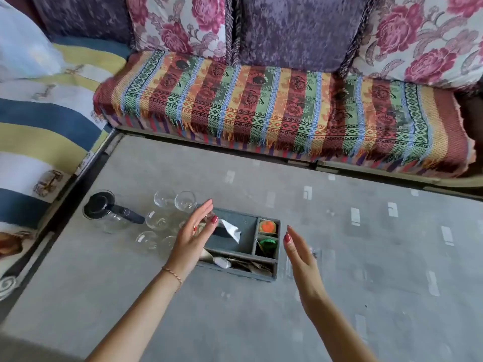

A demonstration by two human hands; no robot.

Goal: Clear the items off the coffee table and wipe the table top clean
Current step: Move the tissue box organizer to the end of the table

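A grey tissue box organiser [239,241] sits in the middle of the grey coffee table [366,257], with a white tissue sticking out and small orange and green items in its side compartments. My left hand [194,232] hovers at its left end, fingers straight, holding nothing. To the organiser's right, my right hand [300,259] is held edge-on with straight fingers, a short gap from the box. Left of the organiser stand several clear glasses [167,218] and a glass jug with a black lid [109,211].
A sofa with a striped patterned cover [261,105] and floral cushions runs along the table's far side. A second seat with a blue, yellow and white cover [39,131] lies to the left. The table's right half carries only its pale markings.
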